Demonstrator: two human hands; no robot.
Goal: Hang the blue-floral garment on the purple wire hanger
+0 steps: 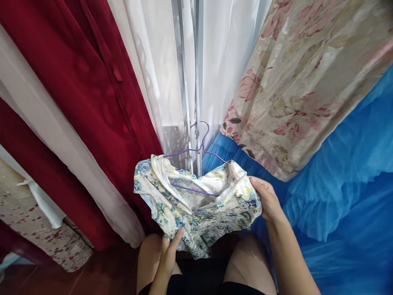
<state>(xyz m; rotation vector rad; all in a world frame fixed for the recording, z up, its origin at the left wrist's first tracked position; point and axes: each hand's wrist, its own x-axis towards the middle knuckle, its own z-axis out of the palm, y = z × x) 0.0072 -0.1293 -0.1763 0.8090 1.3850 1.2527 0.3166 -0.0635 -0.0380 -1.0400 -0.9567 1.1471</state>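
Note:
A sleeveless floral top (181, 205), white with blue and yellow flowers, hangs on a thin purple wire hanger (184, 152) in front of me. My left hand (169, 250) pinches the lower left part of the fabric, thumb on top. At the right armhole edge, my right hand (266, 197) grips the cloth between thumb and fingers. The neckline gapes, so the hanger's bottom bar shows inside it. The hanger's hook stands up by a pale metal pole; whether it is hooked on anything I cannot tell.
Dark red cloth (76, 82) and white drapes hang at the left and back. Upright metal poles (198, 73) rise behind the hanger. To the right hang a beige fabric with pink flowers (276, 102) and blue tulle (331, 196). Dark floor tiles (101, 270) show below.

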